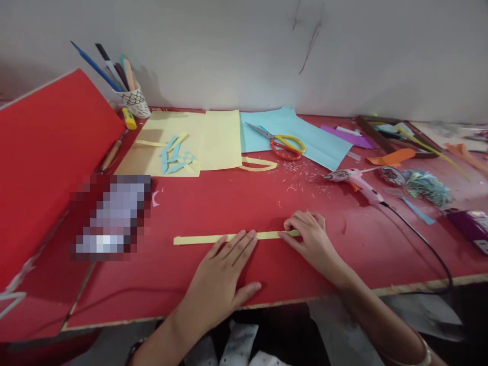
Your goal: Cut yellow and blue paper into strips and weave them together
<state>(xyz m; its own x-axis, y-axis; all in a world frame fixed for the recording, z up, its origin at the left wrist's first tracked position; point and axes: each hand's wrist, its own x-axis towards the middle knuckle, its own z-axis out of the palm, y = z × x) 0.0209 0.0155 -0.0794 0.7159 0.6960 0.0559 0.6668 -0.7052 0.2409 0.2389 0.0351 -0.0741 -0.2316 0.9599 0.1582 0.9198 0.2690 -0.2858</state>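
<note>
A long, narrow pale-yellow paper strip (202, 240) lies across the red tabletop in front of me. My left hand (224, 272) rests flat over its middle, fingers stretched out and the thumb apart. At the strip's right end, my right hand (308, 239) has its fingers curled and pinches the paper between thumb and fingers. The very tip of that end is partly covered by the hand. Beyond them, scissors (280, 141) with red and yellow handles lie on a light-blue sheet (324, 145), beside pale-yellow sheets (221, 140) bearing a woven blue-and-yellow paper piece (177, 157).
A pink glue gun (358, 184) lies to the right, its black cord (423, 234) running over the table's front edge. Paper scraps, tassel threads (427, 185) and an orange piece (392, 156) are near it. On the left are a red board (57, 147), a pixelated item (114, 213) and a pen cup (135, 103).
</note>
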